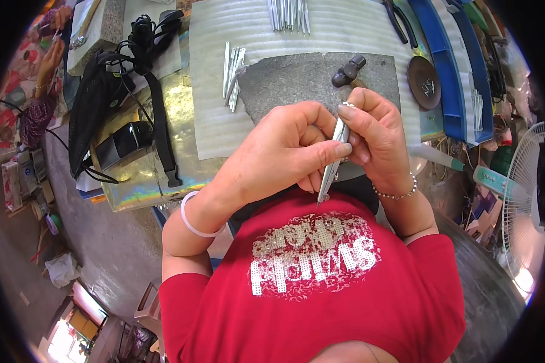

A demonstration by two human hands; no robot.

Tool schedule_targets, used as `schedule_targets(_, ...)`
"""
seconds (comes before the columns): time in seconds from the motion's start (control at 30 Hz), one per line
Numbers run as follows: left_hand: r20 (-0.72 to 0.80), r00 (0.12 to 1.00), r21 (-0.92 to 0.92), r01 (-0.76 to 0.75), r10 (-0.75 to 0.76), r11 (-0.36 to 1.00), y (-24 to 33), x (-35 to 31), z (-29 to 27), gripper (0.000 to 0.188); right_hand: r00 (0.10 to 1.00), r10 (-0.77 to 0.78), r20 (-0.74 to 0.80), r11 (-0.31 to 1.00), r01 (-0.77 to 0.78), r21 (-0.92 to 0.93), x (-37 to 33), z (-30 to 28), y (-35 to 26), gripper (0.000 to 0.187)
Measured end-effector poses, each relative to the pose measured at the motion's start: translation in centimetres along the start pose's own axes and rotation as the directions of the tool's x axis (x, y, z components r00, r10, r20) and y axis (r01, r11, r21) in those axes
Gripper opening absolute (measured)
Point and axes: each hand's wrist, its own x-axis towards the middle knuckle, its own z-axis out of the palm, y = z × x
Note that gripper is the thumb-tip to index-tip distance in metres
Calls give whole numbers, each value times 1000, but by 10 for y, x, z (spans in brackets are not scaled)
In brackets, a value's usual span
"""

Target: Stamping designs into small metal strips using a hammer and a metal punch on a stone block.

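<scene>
Above my lap, both hands are closed on a slim silver metal piece (328, 178) that tapers to a thin point near the red shirt. My left hand (287, 142) pinches its middle between thumb and fingers. At its upper end, the thumb and fingers of my right hand (374, 124) grip it; a small shiny bit shows at those fingertips, too small to name. Just beyond lies a grey stone slab (284, 78), with a hammer (348, 71) resting on it. Similar slim metal strips (233, 75) lie left of the slab, and a bundle of metal strips (289, 15) lies farther back.
White foam sheeting (215, 127) covers the worktop. To the right are pliers (399, 23), a brown dish (415, 78) of small metal pieces and a blue tray (451, 118). Black straps (154, 115) lie left. A fan (524, 199) stands right; another person's hand (51, 60) shows far left.
</scene>
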Motion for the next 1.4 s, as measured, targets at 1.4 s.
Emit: schedule_targets(1.4,-405,818,305,-301,409,904,-47,10,7,9,888,-331,320,-221,257,-941,-6,-59,-23,50)
